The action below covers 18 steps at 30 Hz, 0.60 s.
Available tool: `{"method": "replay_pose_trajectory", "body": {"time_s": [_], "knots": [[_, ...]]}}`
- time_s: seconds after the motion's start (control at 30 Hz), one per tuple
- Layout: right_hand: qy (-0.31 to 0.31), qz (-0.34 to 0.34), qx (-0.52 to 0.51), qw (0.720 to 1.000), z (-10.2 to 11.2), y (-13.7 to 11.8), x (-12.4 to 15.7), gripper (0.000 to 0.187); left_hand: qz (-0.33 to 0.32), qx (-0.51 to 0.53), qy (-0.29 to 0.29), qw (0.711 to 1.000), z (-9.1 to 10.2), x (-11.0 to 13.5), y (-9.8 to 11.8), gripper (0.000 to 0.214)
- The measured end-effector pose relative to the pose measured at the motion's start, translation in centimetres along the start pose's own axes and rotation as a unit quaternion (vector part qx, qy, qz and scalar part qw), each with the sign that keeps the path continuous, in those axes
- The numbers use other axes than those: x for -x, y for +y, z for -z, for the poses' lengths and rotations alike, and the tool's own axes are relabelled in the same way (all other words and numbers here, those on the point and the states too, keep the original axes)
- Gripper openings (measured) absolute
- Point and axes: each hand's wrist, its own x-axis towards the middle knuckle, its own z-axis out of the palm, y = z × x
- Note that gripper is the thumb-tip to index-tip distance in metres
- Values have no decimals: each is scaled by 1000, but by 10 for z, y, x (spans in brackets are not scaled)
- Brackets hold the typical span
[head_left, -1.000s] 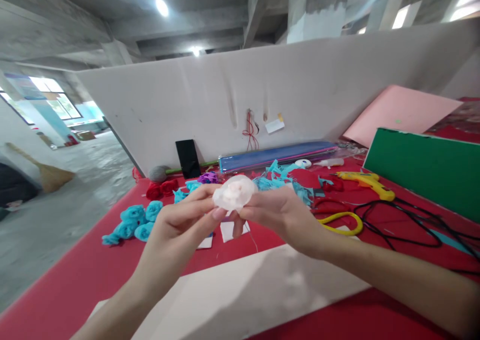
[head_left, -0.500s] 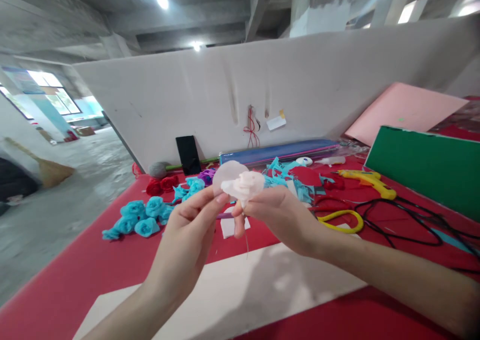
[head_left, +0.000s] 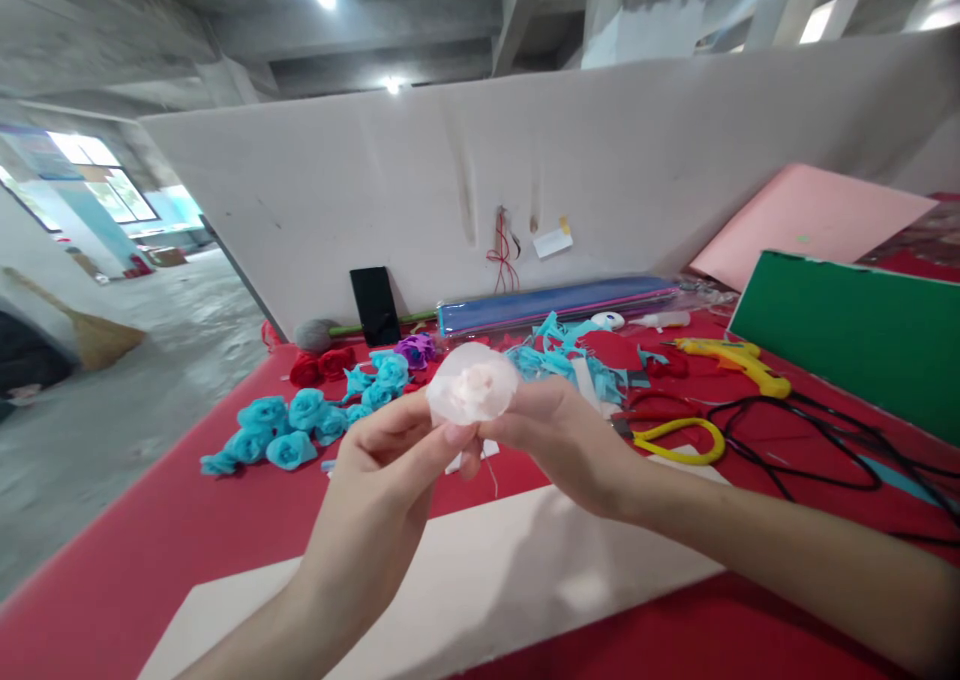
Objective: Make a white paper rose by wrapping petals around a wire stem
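Note:
A pale pink, nearly white paper flower (head_left: 474, 384) is held up in front of me, with layered petals round a tighter centre. My left hand (head_left: 397, 460) pinches the flower's lower left edge between thumb and fingers. From the other side, my right hand (head_left: 566, 440) grips its base, fingers closed. A thin stem end (head_left: 492, 475) hangs below the fingers. Under both hands lies a long cream board (head_left: 480, 580) on the red table (head_left: 135, 550). The fingertips behind the flower are partly hidden.
Blue paper roses (head_left: 289, 425) lie to the left, near red roses (head_left: 322, 365) and a purple one (head_left: 417, 350). Blue scraps (head_left: 559, 355) sit behind. At right are yellow-handled scissors (head_left: 682, 440), a yellow glue gun (head_left: 739, 358), black cable (head_left: 810, 440) and a green board (head_left: 855, 340). A phone (head_left: 375, 305) leans on the partition (head_left: 337, 200).
The separate round petal at the left has come against the flower and now wraps round its front and side. Both hands have drawn closer together at the base.

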Motion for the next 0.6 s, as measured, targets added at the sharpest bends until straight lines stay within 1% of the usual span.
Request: {"method": "replay_pose_trajectory", "body": {"time_s": [0.23, 0.4, 0.5, 0.6], "knots": [[3, -23, -4, 1000, -1, 1, 2, 23, 5, -11, 21, 1000, 2, 3, -3, 5], [26, -51, -28, 998, -3, 4, 1, 20, 6, -20, 37, 999, 3, 3, -4, 6], [38, -48, -74, 995, -5, 5, 1, 16, 3, -25, 41, 999, 3, 2, -4, 6], [46, -30, -101, 993, -8, 3, 1, 23, -3, -29, 44, 999, 3, 2, -3, 6]]}}
